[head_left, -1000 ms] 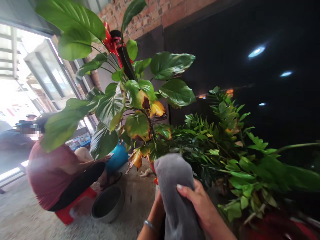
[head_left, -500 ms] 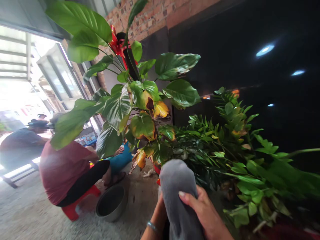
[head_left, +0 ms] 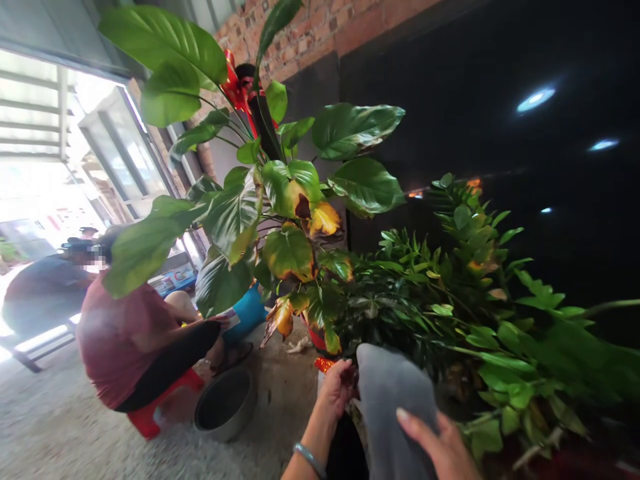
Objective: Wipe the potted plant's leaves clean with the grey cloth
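Holding fabric [head_left: 393, 400] (gray) is the right hand [head_left: 443, 445]

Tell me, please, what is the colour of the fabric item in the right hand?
The fabric item is plain grey; the head view shows it best.

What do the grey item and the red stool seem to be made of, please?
Grey item: probably soft fabric, mostly matte, given its gentle creases and diffuse shading.
Red stool: likely plastic, smooth, judging by its even colour and moulded-looking legs.

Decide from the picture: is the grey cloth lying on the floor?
No: the fingers of the right hand hold the grey cloth in front of the leafy plants.
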Tool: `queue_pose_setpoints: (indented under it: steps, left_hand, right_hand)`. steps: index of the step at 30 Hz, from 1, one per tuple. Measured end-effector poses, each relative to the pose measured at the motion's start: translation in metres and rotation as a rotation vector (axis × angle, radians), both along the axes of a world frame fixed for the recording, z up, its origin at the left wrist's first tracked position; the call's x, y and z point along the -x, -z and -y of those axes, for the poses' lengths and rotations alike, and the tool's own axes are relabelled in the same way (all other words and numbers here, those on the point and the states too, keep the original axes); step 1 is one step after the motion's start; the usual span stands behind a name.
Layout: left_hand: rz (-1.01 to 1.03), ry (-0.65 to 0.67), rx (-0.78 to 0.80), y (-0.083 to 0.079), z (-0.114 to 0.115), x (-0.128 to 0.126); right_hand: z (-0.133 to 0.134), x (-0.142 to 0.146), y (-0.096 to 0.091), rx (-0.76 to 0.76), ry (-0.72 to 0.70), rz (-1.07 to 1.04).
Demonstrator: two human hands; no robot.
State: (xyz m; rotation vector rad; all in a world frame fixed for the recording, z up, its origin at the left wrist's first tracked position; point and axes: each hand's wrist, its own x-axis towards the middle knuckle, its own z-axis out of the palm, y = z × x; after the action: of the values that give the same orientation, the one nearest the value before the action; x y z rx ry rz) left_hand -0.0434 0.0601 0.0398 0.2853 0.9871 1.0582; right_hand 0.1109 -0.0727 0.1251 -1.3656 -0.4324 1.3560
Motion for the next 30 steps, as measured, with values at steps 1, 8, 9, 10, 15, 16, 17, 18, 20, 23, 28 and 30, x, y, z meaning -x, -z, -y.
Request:
queue_pose_setpoints:
  steps: [1, 8, 9, 10, 15, 16, 17, 18, 20, 23, 28, 30]
  left_hand:
    - [-0.002, 0.005, -0.002, 0.002, -0.001, 0.000]
    - [-0.016, 0.029, -0.028, 0.002, -0.001, -0.001]
    - [-0.027, 0.023, -0.031, 0.001, 0.000, 0.000]
    - [-0.039, 0.021, -0.034, -0.001, 0.001, 0.000]
    - [-0.057, 0.024, -0.023, -0.009, 0.006, 0.002]
    - [-0.054, 0.014, -0.016, -0.010, 0.006, 0.001]
    - [-0.046, 0.001, -0.010, -0.011, 0.006, 0.000]
    - [-0.037, -0.011, -0.009, -0.012, 0.006, -0.002]
    - [-0.019, -0.032, -0.014, -0.013, 0.006, -0.005]
    - [-0.012, -0.028, -0.034, -0.013, 0.007, -0.006]
    - [-0.067, 0.026, -0.053, -0.010, 0.008, 0.001]
    - [-0.076, 0.009, -0.035, -0.010, 0.008, 0.001]
  right_hand:
    - [-0.007, -0.002, -0.011, -0.032, 0.062, -0.021]
    - [-0.050, 0.007, -0.020, -0.058, 0.167, -0.320]
    - [-0.044, 0.007, -0.007, -0.008, 0.123, -0.335]
    - [-0.037, 0.006, 0.008, 0.032, 0.088, -0.311]
    - [-0.004, -0.004, 0.033, -0.009, 0.013, -0.095]
    - [-0.006, -0.003, 0.023, -0.037, 0.047, -0.108]
    - [-0.011, 0.000, 0.011, -0.066, 0.104, -0.126]
    - [-0.018, 0.002, -0.002, -0.083, 0.184, -0.142]
    - [-0.035, 0.007, -0.024, -0.099, 0.328, -0.167]
    - [-0.050, 0.008, -0.026, -0.040, 0.328, -0.291]
    - [-0.029, 0.004, 0.018, 0.092, -0.004, -0.373]
    - [-0.022, 0.006, 0.019, 0.041, -0.061, -0.319]
